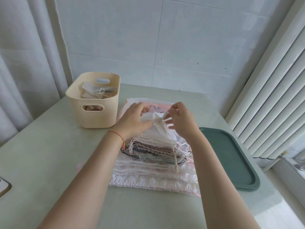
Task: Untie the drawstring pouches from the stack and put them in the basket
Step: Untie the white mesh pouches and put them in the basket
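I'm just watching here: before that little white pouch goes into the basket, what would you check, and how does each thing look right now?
1. Right hand pinches the drawstring: ok.
2. Left hand steadies the white pouch: ok.
3. Knot undone: cannot tell.
4. Basket has room above the pouches already inside: ok.
5. Path from the stack to the basket is free: ok.

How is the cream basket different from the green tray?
The cream basket is tall and deep with handle holes; the green tray is flat and shallow. The basket holds pouches already; what shows of the tray has nothing on it. The basket sits to the left of the stack of pouches; the tray lies to its right. Both have rounded corners and rest on the table.
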A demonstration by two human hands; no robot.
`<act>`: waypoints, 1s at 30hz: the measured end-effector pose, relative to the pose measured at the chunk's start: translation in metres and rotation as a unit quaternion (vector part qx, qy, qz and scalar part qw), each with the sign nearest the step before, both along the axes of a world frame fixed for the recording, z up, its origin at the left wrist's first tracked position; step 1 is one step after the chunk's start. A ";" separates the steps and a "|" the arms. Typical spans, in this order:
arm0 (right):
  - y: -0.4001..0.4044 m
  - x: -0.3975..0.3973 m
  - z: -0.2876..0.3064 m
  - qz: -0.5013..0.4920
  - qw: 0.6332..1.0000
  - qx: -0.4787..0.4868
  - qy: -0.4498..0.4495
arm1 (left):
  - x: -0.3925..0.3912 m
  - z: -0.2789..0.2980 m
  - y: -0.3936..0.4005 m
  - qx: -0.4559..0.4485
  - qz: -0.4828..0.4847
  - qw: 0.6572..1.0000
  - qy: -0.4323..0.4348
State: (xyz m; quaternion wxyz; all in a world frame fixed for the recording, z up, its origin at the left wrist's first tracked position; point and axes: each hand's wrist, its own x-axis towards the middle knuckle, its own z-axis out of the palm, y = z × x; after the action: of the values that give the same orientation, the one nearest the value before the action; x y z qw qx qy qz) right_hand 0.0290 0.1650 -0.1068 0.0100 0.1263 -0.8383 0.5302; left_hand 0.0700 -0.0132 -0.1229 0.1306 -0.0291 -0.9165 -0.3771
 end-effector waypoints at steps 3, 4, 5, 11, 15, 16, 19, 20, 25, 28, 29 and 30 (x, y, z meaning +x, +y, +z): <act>-0.006 0.007 0.003 0.048 0.994 -0.083 -0.055 | -0.003 -0.001 0.001 -0.013 -0.032 0.999 0.007; -0.007 0.008 0.003 0.057 0.992 -0.097 -0.058 | -0.004 -0.004 0.001 -0.034 -0.033 0.999 0.000; -0.008 0.009 0.003 0.063 0.990 -0.114 -0.059 | -0.006 -0.008 -0.001 -0.046 -0.030 0.998 -0.005; 0.001 0.007 0.006 0.007 0.999 -0.031 -0.002 | -0.005 -0.007 -0.002 0.032 0.047 0.998 0.022; 0.011 0.005 0.001 0.028 0.993 0.091 -0.065 | -0.004 -0.009 -0.002 0.147 0.093 0.984 0.024; 0.010 0.003 -0.002 0.030 0.990 0.119 -0.071 | -0.005 -0.011 -0.003 0.150 0.105 0.983 0.021; 0.007 -0.004 -0.011 0.008 0.988 0.139 -0.073 | -0.005 -0.011 -0.005 0.145 0.133 0.980 -0.031; 0.006 -0.005 -0.014 -0.002 0.987 0.146 -0.071 | -0.005 -0.010 -0.006 0.150 0.135 0.978 -0.057; 0.001 -0.005 -0.010 -0.026 0.975 0.217 -0.050 | 0.000 -0.004 -0.016 0.162 0.112 0.970 -0.141; -0.002 -0.007 -0.002 -0.026 0.972 0.225 -0.057 | 0.001 -0.002 -0.016 0.190 0.115 0.963 -0.151; -0.002 -0.005 0.002 -0.013 0.974 0.215 -0.063 | 0.000 0.002 -0.015 0.197 0.124 0.962 -0.145; -0.001 -0.004 0.005 0.011 0.976 0.206 -0.064 | -0.001 0.005 -0.015 0.205 0.134 0.960 -0.135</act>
State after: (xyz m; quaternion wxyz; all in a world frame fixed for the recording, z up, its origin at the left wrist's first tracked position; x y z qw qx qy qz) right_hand 0.0247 0.1638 -0.1021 -0.0758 0.1011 -0.9268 0.3536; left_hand 0.0691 -0.0282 -0.1182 0.0581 0.1726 -0.8244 -0.5359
